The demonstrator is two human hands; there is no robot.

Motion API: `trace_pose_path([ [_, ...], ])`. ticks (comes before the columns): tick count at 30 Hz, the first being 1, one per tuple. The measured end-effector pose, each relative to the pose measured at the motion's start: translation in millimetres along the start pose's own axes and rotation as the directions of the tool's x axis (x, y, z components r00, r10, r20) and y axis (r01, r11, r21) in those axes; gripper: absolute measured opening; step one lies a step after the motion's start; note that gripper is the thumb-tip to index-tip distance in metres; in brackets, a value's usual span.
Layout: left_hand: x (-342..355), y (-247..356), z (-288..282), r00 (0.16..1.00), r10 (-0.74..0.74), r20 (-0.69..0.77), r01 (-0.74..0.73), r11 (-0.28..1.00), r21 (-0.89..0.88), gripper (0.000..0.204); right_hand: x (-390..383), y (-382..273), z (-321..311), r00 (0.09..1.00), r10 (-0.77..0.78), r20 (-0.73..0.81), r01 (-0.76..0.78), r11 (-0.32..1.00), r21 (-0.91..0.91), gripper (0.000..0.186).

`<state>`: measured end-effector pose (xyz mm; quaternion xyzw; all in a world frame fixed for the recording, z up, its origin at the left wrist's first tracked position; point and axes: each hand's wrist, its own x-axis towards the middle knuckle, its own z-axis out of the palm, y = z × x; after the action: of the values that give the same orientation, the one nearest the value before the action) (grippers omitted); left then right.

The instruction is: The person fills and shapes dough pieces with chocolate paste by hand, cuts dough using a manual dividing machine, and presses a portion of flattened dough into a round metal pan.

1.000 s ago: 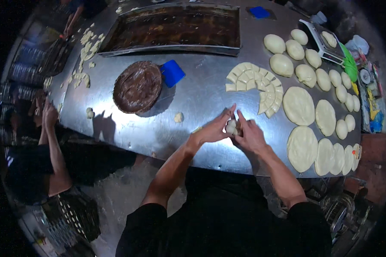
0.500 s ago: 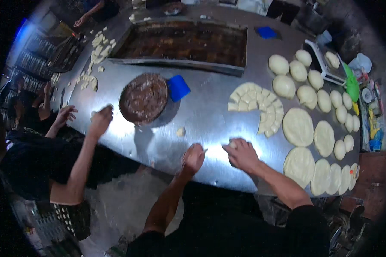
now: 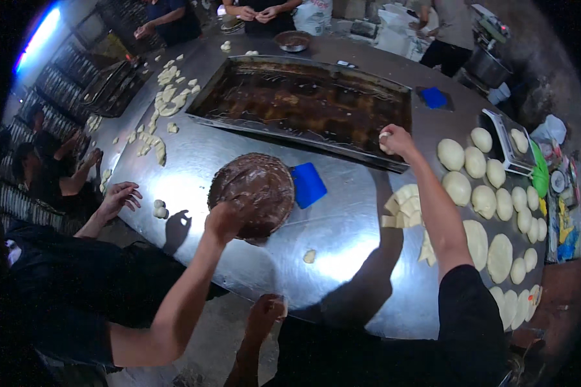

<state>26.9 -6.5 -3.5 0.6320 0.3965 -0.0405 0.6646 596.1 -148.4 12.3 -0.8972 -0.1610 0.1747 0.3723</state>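
Dough ball [image 3: 386, 143], small and pale, sits in the fingers of the person's right hand [image 3: 399, 140], over the near right corner of a big dark rectangular tray [image 3: 303, 100]; grip closed around it, ball partly hidden, contact with tray floor can't be told. Head view, only view. Left hand [image 3: 263, 317] low, by the near edge of the metal table [image 3: 348, 200], fingers curled, blurred; something pale at the fingertips, can't tell if it's gripped. Small dough scrap [image 3: 310, 257] lies alone on the table, up and right of that hand. Round pan [image 3: 283, 221] with brown paste [image 3: 252, 177] stands left of center, blue scraper [image 3: 308, 185] just beside it. Co-worker at left: one hand [image 3: 224, 222] blurred over the pan, other hand [image 3: 119, 197] with fingers spread, near a small dough cluster [image 3: 160, 209]. Cut dough arc [image 3: 403, 205] partly behind the right forearm. Right side: rounded dough lumps [image 3: 457, 188] plus flattened dough pieces [image 3: 499, 258], and a scale [image 3: 511, 149] bearing one dough piece. More dough scraps [image 3: 169, 102] left of the tray.
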Motion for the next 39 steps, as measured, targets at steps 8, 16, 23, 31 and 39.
trace_pose_path([
  [8, -4, 15, -15, 0.98, -0.145, -0.136, 0.12, 0.978, -0.173, 0.034, 67, 18, 47, 0.994, 0.103, -0.029, -0.1, 0.805, -0.584, 0.054],
  [16, 22, 39, 74, 1.0, 0.026, 0.003, -0.025, 0.98, -0.197, 0.026, -175, -14, 57, 0.939, -0.3, 0.166, 0.265, 0.943, 0.204, 0.042],
  [23, 41, 50, 175, 0.843, 0.379, 0.382, -0.285, 0.916, -0.281, 0.027, -375, -1, 42, 0.977, -0.03, 0.209, -0.057, 0.916, 0.398, 0.024],
  [31, 5, 63, 183, 0.839, 0.359, 0.41, -0.15, 0.875, -0.46, 0.024, -407, 15, 26, 0.929, -0.027, 0.369, -0.333, 0.375, 0.866, 0.027],
  [39, -1, 45, 149, 0.86, 0.496, -0.122, -0.496, 0.868, 0.031, 0.031, -401, -3, 70, 0.947, 0.028, 0.319, -0.32, 0.033, 0.947, 0.042],
])
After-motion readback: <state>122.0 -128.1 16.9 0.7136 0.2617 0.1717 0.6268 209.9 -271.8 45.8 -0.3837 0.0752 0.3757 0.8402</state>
